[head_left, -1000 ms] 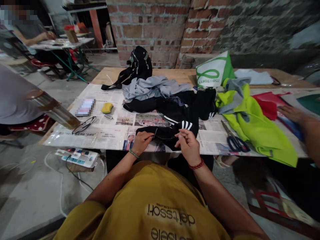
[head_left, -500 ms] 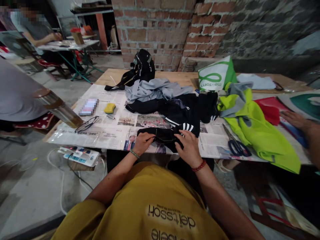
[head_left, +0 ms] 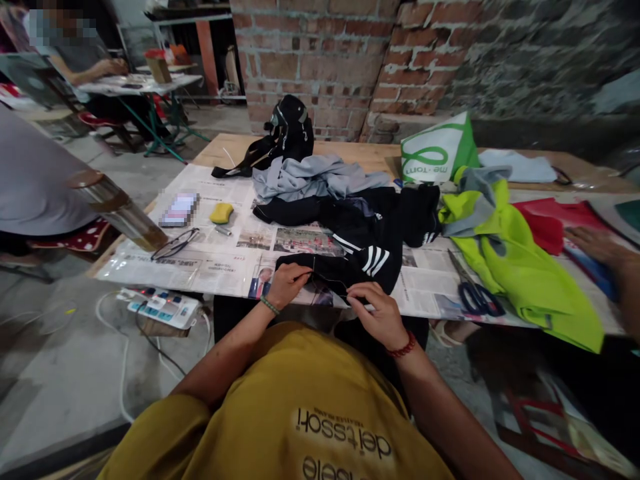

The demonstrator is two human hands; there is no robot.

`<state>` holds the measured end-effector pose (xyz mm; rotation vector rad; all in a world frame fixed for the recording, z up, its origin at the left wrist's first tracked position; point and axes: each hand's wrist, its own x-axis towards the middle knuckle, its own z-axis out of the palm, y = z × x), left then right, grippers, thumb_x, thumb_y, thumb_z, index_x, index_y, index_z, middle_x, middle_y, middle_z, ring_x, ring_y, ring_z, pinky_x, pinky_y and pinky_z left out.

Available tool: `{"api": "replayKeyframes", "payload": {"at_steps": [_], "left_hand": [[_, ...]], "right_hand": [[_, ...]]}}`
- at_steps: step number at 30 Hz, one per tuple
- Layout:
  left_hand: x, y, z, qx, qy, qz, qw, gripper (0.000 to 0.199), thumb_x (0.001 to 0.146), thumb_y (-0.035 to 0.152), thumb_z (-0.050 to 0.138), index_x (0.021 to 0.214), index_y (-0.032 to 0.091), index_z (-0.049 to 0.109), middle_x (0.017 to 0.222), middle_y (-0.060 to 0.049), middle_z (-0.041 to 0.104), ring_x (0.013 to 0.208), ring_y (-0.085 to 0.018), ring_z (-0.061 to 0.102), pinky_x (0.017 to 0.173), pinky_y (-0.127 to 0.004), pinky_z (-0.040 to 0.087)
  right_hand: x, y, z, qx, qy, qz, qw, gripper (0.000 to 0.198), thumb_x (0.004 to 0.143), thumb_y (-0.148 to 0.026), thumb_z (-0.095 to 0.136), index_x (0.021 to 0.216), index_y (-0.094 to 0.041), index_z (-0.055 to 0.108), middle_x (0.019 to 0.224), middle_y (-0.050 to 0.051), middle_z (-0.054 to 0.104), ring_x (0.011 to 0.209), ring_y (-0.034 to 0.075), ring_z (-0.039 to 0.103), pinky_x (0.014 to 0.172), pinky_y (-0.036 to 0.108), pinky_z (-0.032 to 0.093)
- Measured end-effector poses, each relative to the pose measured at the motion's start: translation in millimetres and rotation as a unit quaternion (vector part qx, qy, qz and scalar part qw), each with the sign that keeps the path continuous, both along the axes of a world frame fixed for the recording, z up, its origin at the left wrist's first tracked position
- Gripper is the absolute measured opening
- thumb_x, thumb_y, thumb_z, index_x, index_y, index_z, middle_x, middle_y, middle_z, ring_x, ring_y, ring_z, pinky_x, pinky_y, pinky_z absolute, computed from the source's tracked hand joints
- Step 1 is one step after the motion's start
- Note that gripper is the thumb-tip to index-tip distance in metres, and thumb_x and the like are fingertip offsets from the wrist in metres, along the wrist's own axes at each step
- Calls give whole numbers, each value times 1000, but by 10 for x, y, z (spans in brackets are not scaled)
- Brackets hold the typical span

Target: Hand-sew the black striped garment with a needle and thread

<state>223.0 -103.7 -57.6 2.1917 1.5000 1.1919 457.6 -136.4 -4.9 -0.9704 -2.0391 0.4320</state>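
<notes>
A black garment with white stripes (head_left: 345, 267) lies over the table's near edge. My left hand (head_left: 289, 285) is closed on a fold of it, thumb and forefinger pinched at the edge. A thin pale thread (head_left: 331, 281) runs across the dark cloth towards my right hand (head_left: 379, 313). The right thumb and fingers are pinched together at the thread's end, just off the cloth; whether a needle is between them is too small to see. Scissors with dark blue handles (head_left: 480, 297) lie to the right of my right hand.
Left on the newspaper-covered table (head_left: 215, 267) are eyeglasses (head_left: 175, 245), a phone (head_left: 180, 209), a yellow sponge (head_left: 221, 213) and a steel flask (head_left: 120, 212). A lime-green garment (head_left: 525, 267) hangs over the right edge. Another person's hand (head_left: 593, 245) rests beyond it. A power strip (head_left: 163, 309) sits below.
My right hand has come off the striped cloth and drawn back towards me, fingers now pinched at the thread. My left hand keeps its hold. The view has shifted slightly.
</notes>
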Motion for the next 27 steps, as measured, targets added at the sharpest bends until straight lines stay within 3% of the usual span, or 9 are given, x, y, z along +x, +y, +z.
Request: {"api": "replayKeyframes", "payload": {"at_steps": [4, 7, 10, 12, 15, 17, 21, 27], "left_hand": [[1, -3, 7, 4, 2, 3, 1000, 17, 81, 15, 57, 90, 22, 70, 79, -2, 69, 72, -13, 60, 71, -28, 44], [2, -5, 14, 8, 5, 3, 1000, 17, 80, 14, 58, 90, 22, 70, 79, -2, 69, 72, -13, 60, 71, -28, 44], [4, -6, 18, 11, 4, 2, 1000, 17, 80, 14, 58, 90, 22, 69, 80, -1, 69, 72, -13, 60, 71, -28, 44], [6, -5, 17, 12, 1, 3, 1000, 16, 80, 14, 58, 89, 21, 69, 80, -1, 69, 72, -13, 60, 71, -28, 44], [8, -2, 11, 9, 0, 3, 1000, 16, 80, 14, 58, 89, 21, 69, 80, -2, 69, 72, -13, 60, 70, -28, 43], [6, -2, 7, 9, 0, -1, 1000, 16, 80, 15, 58, 90, 21, 69, 80, -2, 69, 73, -13, 60, 70, -28, 43], [-2, -7, 2, 16, -2, -4, 1000, 16, 80, 14, 59, 91, 20, 69, 80, -2, 69, 72, -13, 59, 69, -27, 43], [0, -9, 7, 4, 5, 0, 1000, 16, 80, 16, 59, 91, 20, 69, 79, -2, 68, 73, -13, 59, 70, -27, 43]], "right_hand": [[7, -64, 52, -54, -74, 98, 991, 21, 86, -28, 48, 74, -23, 64, 65, 1, 65, 60, 13, 59, 63, 27, 46], [-4, -78, 101, -86, -98, 144, 981, 26, 87, -31, 46, 72, -22, 65, 62, 1, 65, 56, 12, 58, 58, 24, 44], [-11, -80, 121, -119, -74, 157, 978, 25, 87, -33, 47, 74, -22, 66, 65, 1, 67, 58, 12, 60, 57, 23, 45], [-15, -64, 108, -121, -40, 113, 985, 22, 86, -33, 49, 77, -23, 66, 68, 0, 67, 58, 12, 59, 55, 23, 45], [-47, 10, 71, -46, -13, -26, 999, 16, 84, -33, 52, 85, -23, 65, 75, 2, 66, 63, 14, 58, 61, 27, 46], [-92, 84, 50, 25, -54, -80, 995, 17, 83, -32, 55, 90, -22, 65, 82, 5, 64, 75, 17, 58, 71, 32, 45], [-221, 209, 13, 97, -165, -86, 978, 17, 81, -32, 57, 91, -21, 66, 89, 7, 63, 88, 22, 53, 79, 38, 38], [-315, 185, -74, 118, -133, -60, 982, 13, 85, -21, 52, 79, -20, 63, 78, 4, 63, 83, 19, 51, 76, 35, 35]]}}
